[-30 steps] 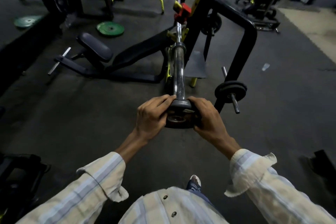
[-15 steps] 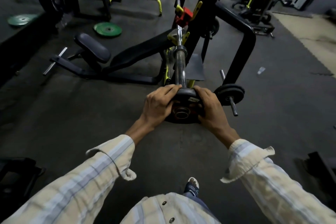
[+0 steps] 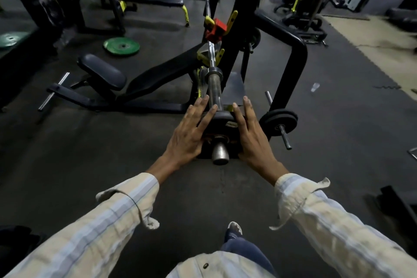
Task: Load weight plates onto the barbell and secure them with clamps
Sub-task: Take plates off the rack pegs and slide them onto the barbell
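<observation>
A small black weight plate [image 3: 222, 122] sits threaded on the near sleeve of the steel barbell [image 3: 214, 88], with the sleeve's end [image 3: 220, 153] sticking out toward me. My left hand [image 3: 189, 133] lies flat against the plate's left side, fingers straight and spread. My right hand [image 3: 252, 135] presses the plate's right side the same way. Neither hand curls around the plate. The bar runs away from me onto the rack's yellow hooks, beside a red block [image 3: 216, 30]. No clamp is visible on the sleeve.
A black bench [image 3: 144, 79] lies left of the bar. The black rack frame [image 3: 293, 63] stands right, with a small plate [image 3: 278, 121] on its storage peg. Green plates [image 3: 121, 46] lie on the floor at the far left.
The plate has slid farther onto the sleeve, so the bar's end now pokes out. Both hands went from gripping the plate's edges to flat, open-fingered contact.
</observation>
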